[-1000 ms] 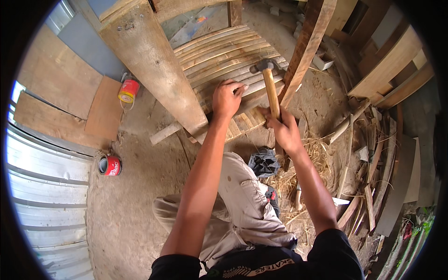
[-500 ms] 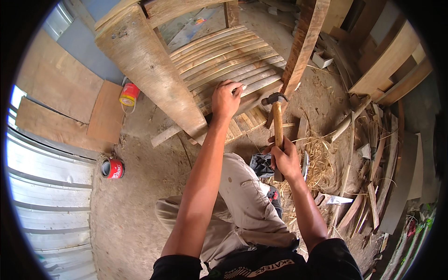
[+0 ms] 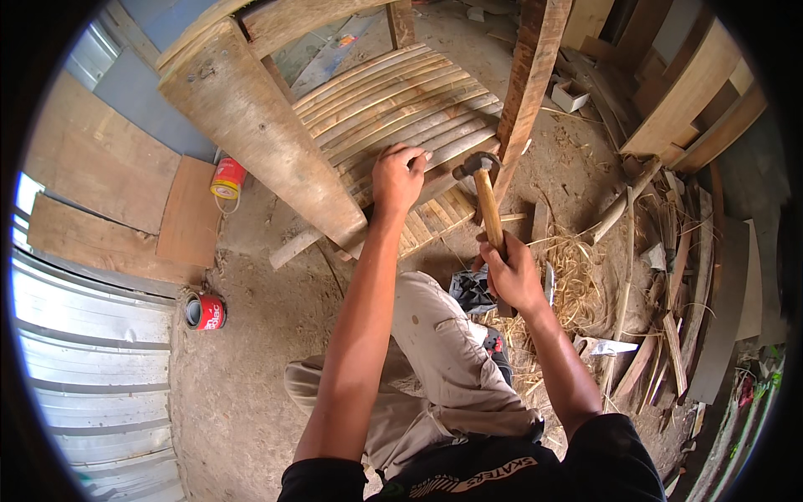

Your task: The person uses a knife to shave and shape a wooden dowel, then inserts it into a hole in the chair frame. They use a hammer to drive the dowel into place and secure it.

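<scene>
A frame of wooden boards with a slatted panel of light strips stands in front of me. My left hand rests at the near edge of the slats, its fingers curled and the thumb and forefinger close together. Whatever may be between them is too small to make out. In my right hand is a hammer, gripped by its wooden handle. Its dark head is raised to the right of my left hand, close by the upright wooden post, apart from the left fingers.
A wide board slants along the frame's left side. Two red cans, one lower and one with a yellow band, stand farther left. At right lie wood shavings, a handsaw and stacked timber offcuts.
The hammer's head has tipped leftward, slightly nearer my left hand. My left hand stays at the slats' edge with its fingers curled. The whole view has shifted a little.
</scene>
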`<state>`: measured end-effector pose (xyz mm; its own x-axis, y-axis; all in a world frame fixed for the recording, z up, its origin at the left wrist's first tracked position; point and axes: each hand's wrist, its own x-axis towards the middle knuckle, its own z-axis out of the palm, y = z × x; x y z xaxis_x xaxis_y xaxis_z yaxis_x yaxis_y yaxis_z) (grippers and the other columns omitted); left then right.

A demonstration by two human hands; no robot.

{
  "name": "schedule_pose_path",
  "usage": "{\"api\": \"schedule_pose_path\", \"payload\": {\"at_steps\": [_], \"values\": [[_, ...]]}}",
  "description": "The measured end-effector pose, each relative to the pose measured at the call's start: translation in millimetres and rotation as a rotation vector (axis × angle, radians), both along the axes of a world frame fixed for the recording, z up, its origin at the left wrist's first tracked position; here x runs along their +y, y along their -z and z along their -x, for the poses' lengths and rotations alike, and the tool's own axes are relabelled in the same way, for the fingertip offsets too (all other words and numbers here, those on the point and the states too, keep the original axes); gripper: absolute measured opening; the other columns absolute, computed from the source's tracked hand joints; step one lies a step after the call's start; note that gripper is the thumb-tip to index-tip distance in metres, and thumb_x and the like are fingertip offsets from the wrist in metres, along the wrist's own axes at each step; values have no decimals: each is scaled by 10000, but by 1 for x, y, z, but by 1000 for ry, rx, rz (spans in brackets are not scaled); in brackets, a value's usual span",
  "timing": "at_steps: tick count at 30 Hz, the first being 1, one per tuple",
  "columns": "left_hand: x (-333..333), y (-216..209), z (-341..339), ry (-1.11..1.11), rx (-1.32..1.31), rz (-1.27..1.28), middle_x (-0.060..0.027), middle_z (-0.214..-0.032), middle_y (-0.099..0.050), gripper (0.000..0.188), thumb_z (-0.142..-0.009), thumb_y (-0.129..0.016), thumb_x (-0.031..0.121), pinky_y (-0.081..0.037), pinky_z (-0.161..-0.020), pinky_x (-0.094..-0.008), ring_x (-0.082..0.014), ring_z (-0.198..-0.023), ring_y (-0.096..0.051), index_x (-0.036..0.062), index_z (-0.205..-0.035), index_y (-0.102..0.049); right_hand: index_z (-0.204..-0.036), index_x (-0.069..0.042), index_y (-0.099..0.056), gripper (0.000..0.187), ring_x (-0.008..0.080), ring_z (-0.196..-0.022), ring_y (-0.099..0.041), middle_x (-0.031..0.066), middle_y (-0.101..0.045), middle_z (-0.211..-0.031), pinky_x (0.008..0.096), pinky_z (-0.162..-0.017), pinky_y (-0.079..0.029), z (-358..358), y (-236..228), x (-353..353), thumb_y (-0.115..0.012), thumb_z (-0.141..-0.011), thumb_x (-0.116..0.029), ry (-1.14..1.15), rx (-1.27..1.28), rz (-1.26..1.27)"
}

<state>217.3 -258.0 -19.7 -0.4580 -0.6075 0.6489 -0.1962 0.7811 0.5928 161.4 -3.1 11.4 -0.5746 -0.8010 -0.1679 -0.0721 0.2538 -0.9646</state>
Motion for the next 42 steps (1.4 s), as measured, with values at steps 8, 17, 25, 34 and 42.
{"api": "schedule_pose_path", "payload": {"at_steps": [8, 17, 25, 34, 42], "values": [[4, -2, -1, -2, -30, -10, -126, -882, -705, 140, -832, -753, 157, -521, -749, -406, -331, -834, -671, 25, -876, -743, -1012, 36, -547, 261, 297, -657, -685, 178, -663, -712, 416, -623, -510, 22, -27, -43, -526, -1028, -224, -120, 481, 17], [2, 1, 0, -7, -26, -79, -106, -913, -703, 88, -797, -733, 105, -516, -870, -406, -328, -936, -644, 40, -854, -750, -1037, 50, -503, 229, 532, -753, -615, 337, -614, -729, 553, -622, -478, 30, -32, -55, -535, -1008, -175, -161, 638, 23], [1, 2, -1, -28, 6, 39, -113, -900, -718, 134, -792, -767, 150, -521, -835, -396, -313, -896, -665, 29, -850, -761, -1005, 47, -501, 234, 497, -700, -625, 312, -606, -695, 530, -590, -467, 28, -36, -54, -541, -1014, -183, -143, 650, 45], [0, 1, -2, 4, 15, 0, -104, -892, -723, 110, -770, -768, 125, -526, -823, -400, -313, -867, -672, 34, -833, -764, -1004, 46, -485, 217, 538, -749, -616, 343, -605, -706, 559, -603, -479, 30, -40, -57, -543, -1003, -163, -137, 649, 43], [2, 1, -2, -26, -2, -19, -103, -898, -730, 97, -777, -752, 113, -531, -829, -392, -304, -878, -682, 36, -834, -768, -1001, 51, -480, 212, 561, -757, -595, 354, -600, -715, 573, -624, -478, 30, -39, -58, -539, -999, -153, -127, 651, 90]]}}
